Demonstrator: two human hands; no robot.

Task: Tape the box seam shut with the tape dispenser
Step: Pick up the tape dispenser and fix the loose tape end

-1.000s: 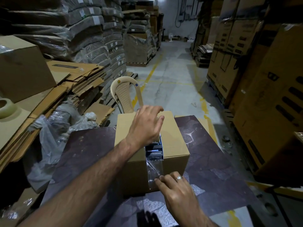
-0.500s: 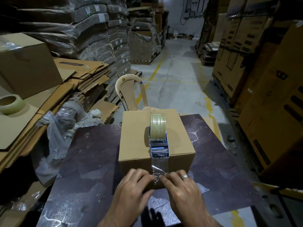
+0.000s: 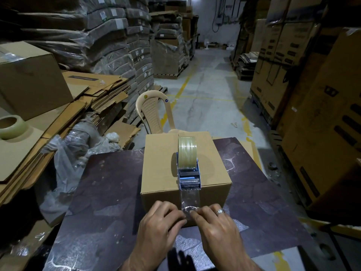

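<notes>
Pressing tape [image 3: 190, 199] flat on box [image 3: 160, 173] front with bent fingers of left hand [image 3: 158, 225] and right hand [image 3: 216, 227], below tape dispenser [image 3: 188, 173]

matt cardboard box [image 3: 160, 163]; glossy clear tape [image 3: 190, 198]

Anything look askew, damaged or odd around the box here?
Only slightly: the end of the tape looks crinkled on the box front, where the left hand and right hand press it. The dispenser sits unheld on top, over the middle. Nothing looks spilled or damaged.
</notes>
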